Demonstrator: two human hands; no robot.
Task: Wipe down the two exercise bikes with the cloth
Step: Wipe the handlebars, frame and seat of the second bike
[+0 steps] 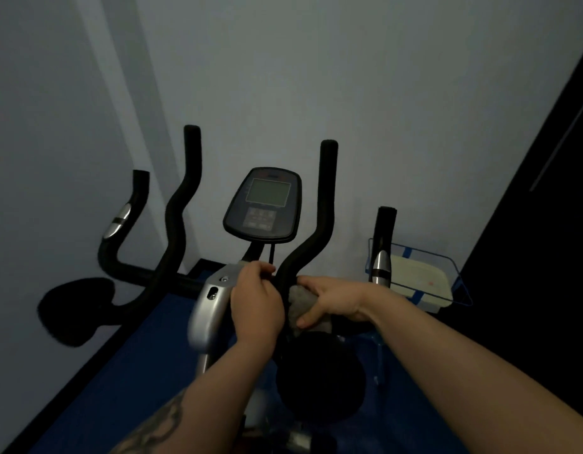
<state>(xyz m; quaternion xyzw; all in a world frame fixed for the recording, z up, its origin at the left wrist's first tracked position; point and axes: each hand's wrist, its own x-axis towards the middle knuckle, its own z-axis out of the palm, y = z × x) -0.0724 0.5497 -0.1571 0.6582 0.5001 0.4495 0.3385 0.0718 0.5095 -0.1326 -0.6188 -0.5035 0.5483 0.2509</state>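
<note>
The console is set between two handlebars — behind both hands. A cloth is held right of the stem; a basket sits far right.

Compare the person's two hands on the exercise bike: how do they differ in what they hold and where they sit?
The right hand grips the grey cloth against the handlebar base; the left hand holds no cloth. The left hand's fingers curl at the silver stem under the console; the right hand sits further right. Both rest on the same bike, close together.
</note>
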